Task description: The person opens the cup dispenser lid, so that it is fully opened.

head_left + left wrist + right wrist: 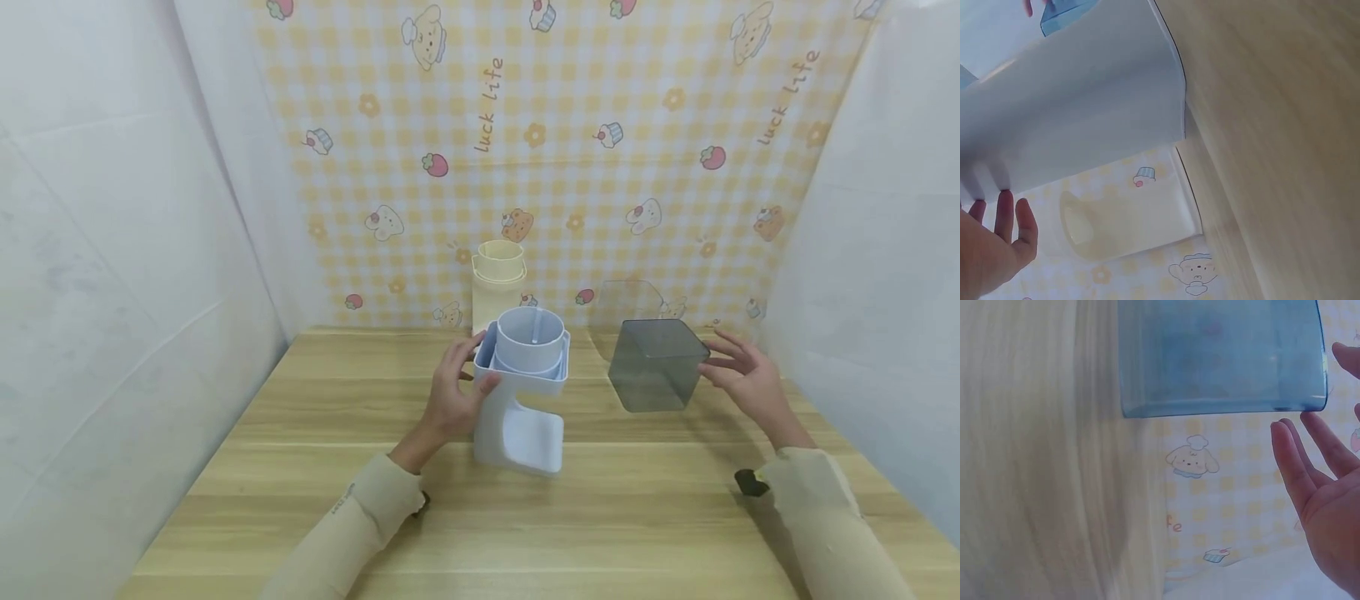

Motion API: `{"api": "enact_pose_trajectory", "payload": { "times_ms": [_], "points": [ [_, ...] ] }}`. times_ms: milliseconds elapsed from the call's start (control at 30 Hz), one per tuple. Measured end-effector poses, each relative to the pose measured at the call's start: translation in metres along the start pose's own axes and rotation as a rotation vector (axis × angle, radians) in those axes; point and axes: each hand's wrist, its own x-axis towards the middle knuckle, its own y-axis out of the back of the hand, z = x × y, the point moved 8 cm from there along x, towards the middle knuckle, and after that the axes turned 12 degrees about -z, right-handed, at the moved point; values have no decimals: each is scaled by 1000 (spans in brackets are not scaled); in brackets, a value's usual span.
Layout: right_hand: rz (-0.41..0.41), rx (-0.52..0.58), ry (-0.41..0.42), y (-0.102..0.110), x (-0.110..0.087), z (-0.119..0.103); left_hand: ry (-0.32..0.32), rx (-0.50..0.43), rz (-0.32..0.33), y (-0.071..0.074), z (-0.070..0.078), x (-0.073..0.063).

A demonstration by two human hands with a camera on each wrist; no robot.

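A light blue plastic stand (491, 425) has an open-sided front, a tray-like base and a round cup (529, 337) set in its top. My left hand (455, 392) holds it at the upper left, thumb at the front edge and fingers round the back corner. Seen from the left wrist, the fingertips (1005, 209) meet the stand's smooth wall, and the thumb is hidden. A smoky see-through box (656, 375) is to the right. Beside its right rim is my right hand (746, 387), fingers loosely spread; its fingertips (1311, 419) are right at the box's corner.
Behind the blue stand is a similar cream-yellow one (498, 287), partly hidden. A clear colourless container (611, 312) stands behind the smoky box. The wooden table (360, 500) meets a checked cloth (570, 192) at the back, with white sheets on both sides.
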Motion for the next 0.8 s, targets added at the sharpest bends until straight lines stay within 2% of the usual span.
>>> {"api": "enact_pose_trajectory", "payload": {
  "times_ms": [167, 333, 467, 567, 800],
  "points": [
    [33, -102, -56, 0, 0, -8, 48, -58, 14, 2, -3, 1],
    [84, -138, 15, 0, 2, -21, 64, -151, 78, 4, -5, 3],
    [151, -126, 52, 3, 3, -30, 41, -214, 126, 4, -4, 6],
    [169, -130, 38, 3, 4, -34, 12, -237, 162, 3, -4, 7],
    [167, -123, 60, -4, 3, -44, -38, -212, 236, 4, -4, 6]
  ]
}}
